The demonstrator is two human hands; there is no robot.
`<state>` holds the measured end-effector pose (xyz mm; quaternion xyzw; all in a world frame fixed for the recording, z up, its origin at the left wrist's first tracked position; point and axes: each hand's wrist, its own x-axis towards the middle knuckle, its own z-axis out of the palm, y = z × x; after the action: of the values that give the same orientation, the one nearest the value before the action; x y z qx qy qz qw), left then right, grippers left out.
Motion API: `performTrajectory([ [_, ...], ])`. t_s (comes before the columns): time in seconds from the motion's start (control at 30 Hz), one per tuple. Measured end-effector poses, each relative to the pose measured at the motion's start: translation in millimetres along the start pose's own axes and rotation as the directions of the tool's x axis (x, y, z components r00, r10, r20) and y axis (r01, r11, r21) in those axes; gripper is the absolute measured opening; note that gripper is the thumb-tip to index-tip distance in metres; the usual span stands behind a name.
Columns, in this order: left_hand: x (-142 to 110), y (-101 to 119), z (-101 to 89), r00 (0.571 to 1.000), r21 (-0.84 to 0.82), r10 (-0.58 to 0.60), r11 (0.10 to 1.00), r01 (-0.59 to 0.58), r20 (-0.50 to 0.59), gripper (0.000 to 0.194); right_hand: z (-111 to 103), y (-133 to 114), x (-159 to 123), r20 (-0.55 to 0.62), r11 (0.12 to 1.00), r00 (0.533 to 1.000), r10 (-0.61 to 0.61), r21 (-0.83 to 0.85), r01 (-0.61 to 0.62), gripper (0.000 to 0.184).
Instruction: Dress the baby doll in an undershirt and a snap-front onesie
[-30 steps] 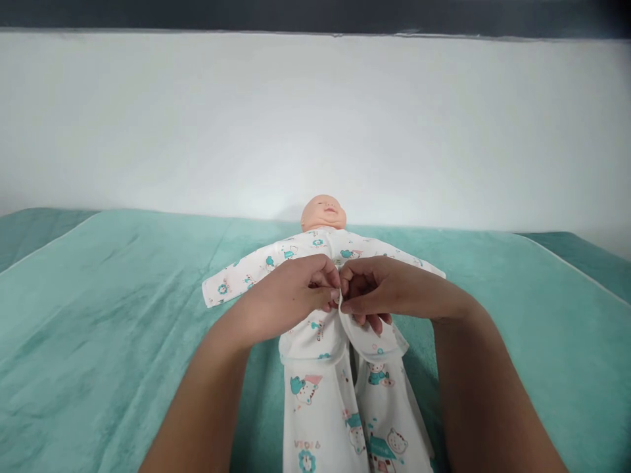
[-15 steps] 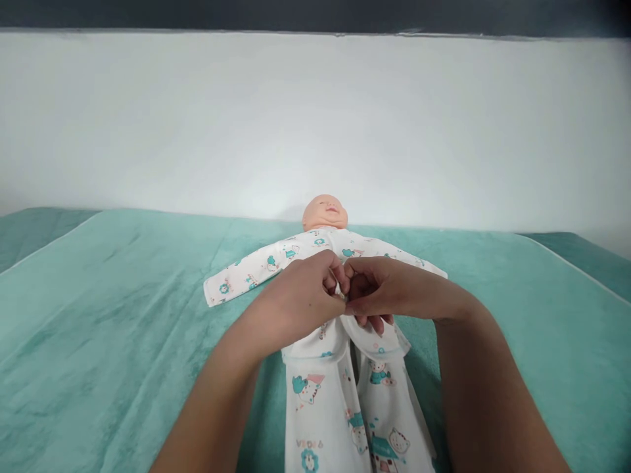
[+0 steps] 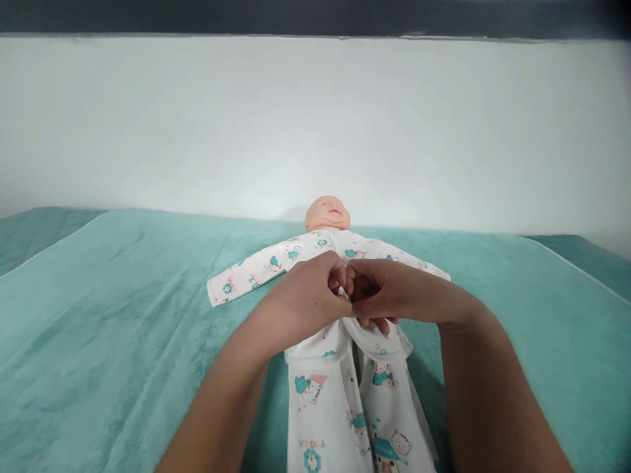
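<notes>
A baby doll (image 3: 327, 213) lies on its back, head away from me, dressed in a white long-sleeved top (image 3: 261, 268) and white trousers (image 3: 328, 414), both printed with teal and pink cartoon animals. Over the middle of its front, my left hand (image 3: 313, 295) and my right hand (image 3: 379, 289) meet, fingertips pinched together on the front edge of the top. A small bit of white cloth shows between the fingers; any fastener there is hidden. Below my hands the hem of the top parts in the middle, over the waist of the trousers.
A teal plush blanket (image 3: 123, 328) with some creases spreads under the doll, its pale edging visible at both sides. Behind the doll's head rises a plain white wall (image 3: 315, 118), with a dark band (image 3: 315, 16) along the top.
Both hands keep their pinch at the same spot on the top, with only tiny finger movement. The whole view has shifted slightly.
</notes>
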<state>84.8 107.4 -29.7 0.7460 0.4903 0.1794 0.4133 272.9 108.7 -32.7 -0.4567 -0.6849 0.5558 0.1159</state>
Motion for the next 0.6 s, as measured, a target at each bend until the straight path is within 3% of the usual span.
performTrajectory([
  [0.33,-1,1,0.9,1.0,-0.084,0.012,0.996,-0.011,0.012,0.013,1,-1,-1,0.007,0.998,1.0,0.028,-0.05,-0.028,0.011],
  [0.43,4,-5,-1.7,0.998,-0.243,0.053,0.969,-0.04,0.047,0.015,0,0,-1,0.007,1.0,1.0,0.02,-0.007,-0.02,0.016],
  [0.6,12,-18,-3.9,0.984,-0.565,0.115,0.825,-0.016,0.138,0.017,-3,3,0,0.006,0.998,1.0,0.016,0.055,-0.016,0.026],
])
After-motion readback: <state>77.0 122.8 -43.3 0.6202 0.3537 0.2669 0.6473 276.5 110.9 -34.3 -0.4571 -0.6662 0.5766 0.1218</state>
